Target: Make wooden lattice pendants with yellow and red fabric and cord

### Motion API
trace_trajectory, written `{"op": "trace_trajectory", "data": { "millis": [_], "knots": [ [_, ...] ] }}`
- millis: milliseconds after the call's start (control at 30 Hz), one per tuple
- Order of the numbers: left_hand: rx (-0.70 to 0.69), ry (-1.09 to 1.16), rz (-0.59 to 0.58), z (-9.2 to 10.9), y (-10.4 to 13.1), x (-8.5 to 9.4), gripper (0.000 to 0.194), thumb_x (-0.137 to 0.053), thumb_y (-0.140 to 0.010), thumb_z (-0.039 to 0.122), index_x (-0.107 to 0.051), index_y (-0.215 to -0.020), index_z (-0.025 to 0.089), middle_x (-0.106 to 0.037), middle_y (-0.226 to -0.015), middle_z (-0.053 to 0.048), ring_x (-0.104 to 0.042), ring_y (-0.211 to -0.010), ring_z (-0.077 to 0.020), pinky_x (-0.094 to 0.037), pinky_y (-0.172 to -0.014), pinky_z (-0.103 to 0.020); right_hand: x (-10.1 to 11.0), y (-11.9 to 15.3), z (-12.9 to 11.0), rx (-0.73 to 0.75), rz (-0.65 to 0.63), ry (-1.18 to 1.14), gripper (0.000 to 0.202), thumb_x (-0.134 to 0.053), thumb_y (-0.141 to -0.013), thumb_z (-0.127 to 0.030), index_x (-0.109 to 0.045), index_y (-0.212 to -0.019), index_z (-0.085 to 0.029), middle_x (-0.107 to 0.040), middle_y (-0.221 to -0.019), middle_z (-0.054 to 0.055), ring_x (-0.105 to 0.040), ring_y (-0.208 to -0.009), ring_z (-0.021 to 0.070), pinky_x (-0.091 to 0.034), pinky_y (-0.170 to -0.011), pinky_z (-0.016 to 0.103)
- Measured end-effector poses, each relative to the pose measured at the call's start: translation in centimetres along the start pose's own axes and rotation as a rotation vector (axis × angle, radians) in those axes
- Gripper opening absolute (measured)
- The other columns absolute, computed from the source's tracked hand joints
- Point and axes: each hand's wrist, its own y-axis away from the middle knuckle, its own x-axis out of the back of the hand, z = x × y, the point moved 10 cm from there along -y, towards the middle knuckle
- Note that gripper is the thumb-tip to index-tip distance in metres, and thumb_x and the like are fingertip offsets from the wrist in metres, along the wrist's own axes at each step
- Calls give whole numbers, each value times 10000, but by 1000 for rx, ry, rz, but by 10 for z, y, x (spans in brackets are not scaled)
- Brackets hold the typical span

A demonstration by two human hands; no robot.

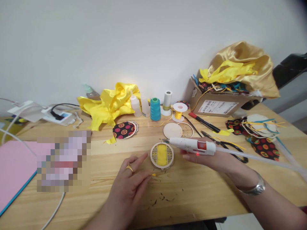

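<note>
My right hand (201, 157) is wrapped round a white hot glue gun (193, 145), with a long clear glue stick (242, 156) running out of its back. The metal nozzle points left, just above the top edge of a round wooden frame (151, 157). Inside that frame, a yellow fabric strip (162, 154) lies between two lattice panels. My left hand (130, 182), wearing a gold ring, rests beside the frame. Its thumb and a finger are pinched at a tiny yellow scrap (153, 174), while another finger reaches toward the frame's left rim.
Behind lie yellow satin (110, 103), a patterned fabric disc (124, 130), a teal thread cone (155, 109) and a pale disc (172, 131). On the right are black scissors (236, 153), a marker (203, 122) and a cardboard box (213, 103) of fabric. A pink mat (19, 169) lies left.
</note>
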Motion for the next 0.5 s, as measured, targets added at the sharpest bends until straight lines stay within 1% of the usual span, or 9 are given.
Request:
{"op": "trace_trajectory", "data": {
  "millis": [100,200,267,300,333,400,433,467,500],
  "knots": [
    [-19,4,-22,2,6,-2,187,-548,-821,142,-704,-849,241,-644,-1211,-67,-527,-1015,-242,-532,-807,-383,-1,3,1,-23,21,-20,224,-673,-742,-373,-663,-905,-219,-704,-851,28,-656,-796,217,-529,-667,320],
    [-27,63,-68,3,14,-9,210,-548,-822,122,-694,-901,250,-670,-1175,-32,-537,-1020,-219,-516,-847,-349,0,7,0,-27,53,-11,213,-686,-725,-348,-678,-904,-233,-712,-844,22,-658,-787,226,-532,-657,330],
    [31,146,-73,-2,17,-11,221,-551,-820,131,-696,-931,256,-644,-1221,-30,-563,-1033,-206,-505,-874,-335,-1,10,1,-35,60,-30,233,-690,-722,-340,-686,-934,-245,-716,-868,17,-658,-803,231,-533,-677,340],
    [97,208,-72,-8,17,-12,213,-554,-820,150,-703,-930,255,-607,-1273,-38,-581,-1029,-201,-505,-878,-332,0,12,3,-52,64,-38,244,-690,-722,-348,-689,-946,-250,-717,-885,16,-657,-815,236,-533,-687,347],
    [195,290,-66,-16,17,-13,197,-555,-821,176,-713,-913,249,-564,-1325,-48,-598,-1023,-199,-508,-874,-328,0,12,6,-75,71,-41,250,-690,-724,-364,-694,-949,-254,-718,-903,18,-655,-832,243,-532,-697,354],
    [430,509,-88,-32,19,-19,167,-574,-812,248,-734,-859,240,-526,-1362,-59,-598,-1069,-216,-502,-891,-334,1,13,14,-131,73,-48,273,-682,-733,-398,-699,-970,-265,-717,-956,22,-648,-886,257,-529,-732,370],
    [557,641,-90,-38,21,-23,158,-595,-797,282,-743,-833,239,-583,-1301,-64,-547,-1160,-236,-477,-932,-343,1,12,17,-144,63,-73,297,-676,-741,-405,-693,-1006,-272,-712,-994,21,-641,-924,260,-523,-768,380],
    [683,764,-127,-42,25,-30,147,-630,-771,313,-752,-806,240,-630,-1240,-66,-476,-1243,-245,-450,-965,-342,0,10,19,-140,48,-119,322,-672,-750,-401,-680,-1047,-277,-704,-1034,21,-633,-963,259,-512,-814,391],
    [809,879,-140,-46,29,-35,146,-654,-751,330,-757,-807,243,-630,-1242,-58,-420,-1291,-245,-412,-1005,-346,-2,8,19,-122,27,-176,348,-675,-752,-386,-666,-1083,-278,-696,-1065,21,-626,-995,255,-497,-859,400]
  ]
}}
